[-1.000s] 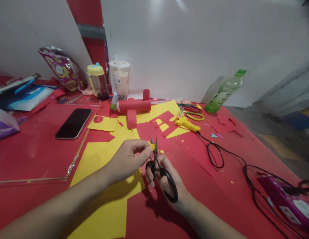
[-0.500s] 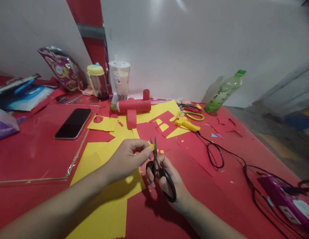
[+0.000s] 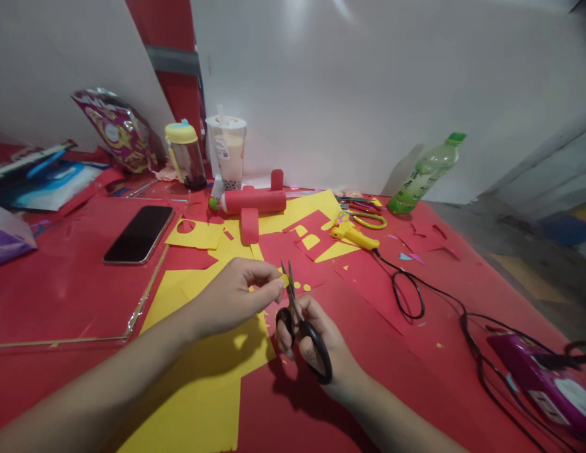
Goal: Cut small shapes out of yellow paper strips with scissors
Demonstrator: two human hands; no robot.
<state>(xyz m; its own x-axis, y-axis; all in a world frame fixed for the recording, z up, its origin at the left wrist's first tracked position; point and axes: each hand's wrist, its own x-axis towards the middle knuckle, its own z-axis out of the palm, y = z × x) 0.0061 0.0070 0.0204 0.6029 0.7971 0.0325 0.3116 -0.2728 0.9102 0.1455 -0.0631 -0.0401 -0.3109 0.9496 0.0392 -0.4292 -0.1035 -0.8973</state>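
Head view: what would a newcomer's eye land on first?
Probably the black-handled scissors in the right hand, their blades at a small yellow paper piece pinched by the left hand, low in the centre. Just beyond lies the red paper-wrapped tube; at the back right, a green-capped bottle leans against the white wall.

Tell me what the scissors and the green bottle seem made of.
The scissors: dull grey blades, probably steel by their metallic look; smooth black handles, likely plastic by their soft sheen. The bottle: probably glossy plastic, since its wall is see-through, though glass could look similar.
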